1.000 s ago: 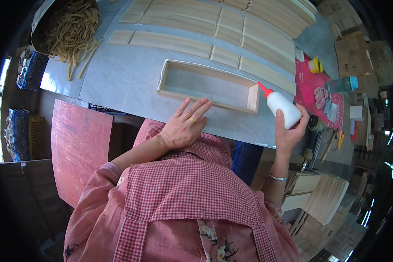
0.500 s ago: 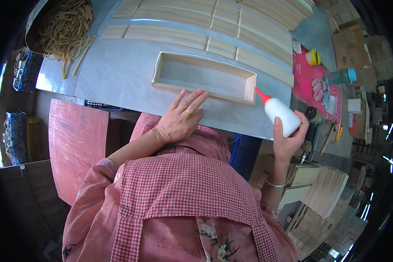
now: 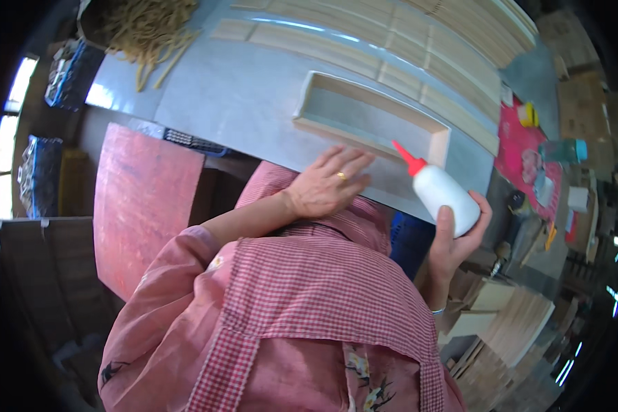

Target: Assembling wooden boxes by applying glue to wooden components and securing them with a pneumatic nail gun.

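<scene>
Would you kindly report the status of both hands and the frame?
Left hand empty, beside frame. Right hand gripping bottle, red nozzle by frame's near side. Strips beyond frame, not in the way.

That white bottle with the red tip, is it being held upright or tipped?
Tipped: from above, the white bottle shows its long side in the right hand, its red nozzle slanting leftward near the wooden frame.
</scene>
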`<state>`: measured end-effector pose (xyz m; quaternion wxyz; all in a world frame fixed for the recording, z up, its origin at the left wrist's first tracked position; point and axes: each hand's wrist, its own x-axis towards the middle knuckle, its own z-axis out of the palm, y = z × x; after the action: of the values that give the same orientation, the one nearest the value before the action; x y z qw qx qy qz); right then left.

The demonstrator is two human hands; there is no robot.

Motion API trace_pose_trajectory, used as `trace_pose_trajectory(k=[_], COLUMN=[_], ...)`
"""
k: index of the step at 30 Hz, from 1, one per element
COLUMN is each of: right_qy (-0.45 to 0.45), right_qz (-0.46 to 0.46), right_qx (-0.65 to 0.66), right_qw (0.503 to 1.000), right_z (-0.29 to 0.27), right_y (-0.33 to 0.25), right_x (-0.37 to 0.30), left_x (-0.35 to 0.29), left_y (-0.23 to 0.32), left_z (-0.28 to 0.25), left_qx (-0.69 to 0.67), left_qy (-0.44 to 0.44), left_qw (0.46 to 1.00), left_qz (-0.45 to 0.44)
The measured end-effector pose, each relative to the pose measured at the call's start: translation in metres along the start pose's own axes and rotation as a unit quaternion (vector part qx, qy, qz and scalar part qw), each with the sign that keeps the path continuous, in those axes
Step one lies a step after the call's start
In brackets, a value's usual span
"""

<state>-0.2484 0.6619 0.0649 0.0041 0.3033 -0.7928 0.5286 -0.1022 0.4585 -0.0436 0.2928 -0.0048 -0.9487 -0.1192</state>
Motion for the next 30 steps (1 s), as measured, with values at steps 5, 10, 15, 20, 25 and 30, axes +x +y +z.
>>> trace_pose_trajectory(k=[5, 10, 15, 20, 25, 30], right_qy=[-0.111, -0.135, -0.121, -0.115, -0.100, -0.076], right_qz=[-0.001, -0.052, -0.079, -0.081, -0.062, -0.069], right_qx=[0.141, 0.103, 0.075, 0.047, 0.034, 0.011], right_qw=[0.984, 0.984, 0.987, 0.989, 0.992, 0.995], right_z=[0.079, 0.110, 0.115, 0.097, 0.074, 0.055], right_y=[-0.025, -0.027, -0.024, -0.026, -0.025, -0.017], right_x=[0.001, 0.006, 0.009, 0.012, 0.008, 0.004], left_x=[-0.002, -0.013, -0.011, -0.006, -0.002, 0.000], left_y=[-0.002, -0.005, -0.007, -0.006, -0.005, -0.003], left_z=[0.001, 0.005, 0.007, -0.001, 0.001, 0.000], left_qx=[-0.020, -0.016, -0.029, -0.026, -0.001, -0.013], left_qy=[-0.038, -0.113, -0.061, -0.083, -0.042, -0.041], left_qw=[0.999, 0.993, 0.997, 0.995, 0.998, 0.998], left_qz=[-0.032, -0.024, -0.028, -0.050, -0.038, -0.042])
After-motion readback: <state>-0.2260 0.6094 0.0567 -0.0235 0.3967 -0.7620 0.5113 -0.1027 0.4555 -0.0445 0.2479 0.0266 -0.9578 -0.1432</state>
